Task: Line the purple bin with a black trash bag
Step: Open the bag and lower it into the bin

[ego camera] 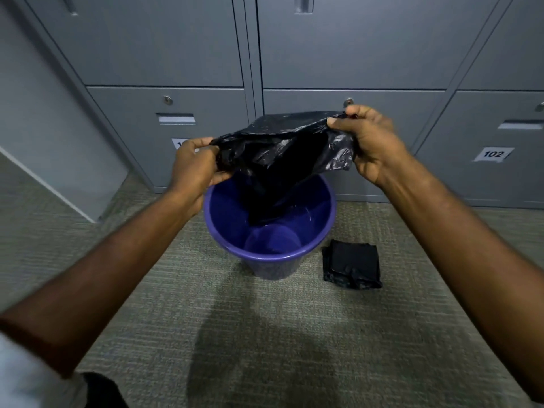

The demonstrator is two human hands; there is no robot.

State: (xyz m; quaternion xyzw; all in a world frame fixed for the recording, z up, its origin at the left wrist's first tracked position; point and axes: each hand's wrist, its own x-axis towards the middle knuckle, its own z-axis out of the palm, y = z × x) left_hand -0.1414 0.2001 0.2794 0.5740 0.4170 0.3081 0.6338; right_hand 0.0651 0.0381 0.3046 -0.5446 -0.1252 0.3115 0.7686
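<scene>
The purple bin [226, 231] stands upright on the carpet in front of me. Above its mouth I hold a black trash bag [279, 154] stretched between both hands. My left hand [195, 166] pinches the bag's left edge just above the bin's left rim. My right hand [368, 142] grips the right edge, higher and farther back. The bag's lower end hangs down inside the bin, against its far wall. The bin's floor shows bare purple below the bag.
A folded stack of black trash bags [351, 265] lies on the carpet right of the bin. Grey metal lockers [353, 54] stand close behind the bin, one labelled 102 [493, 154]. A grey wall panel [44, 128] is at the left.
</scene>
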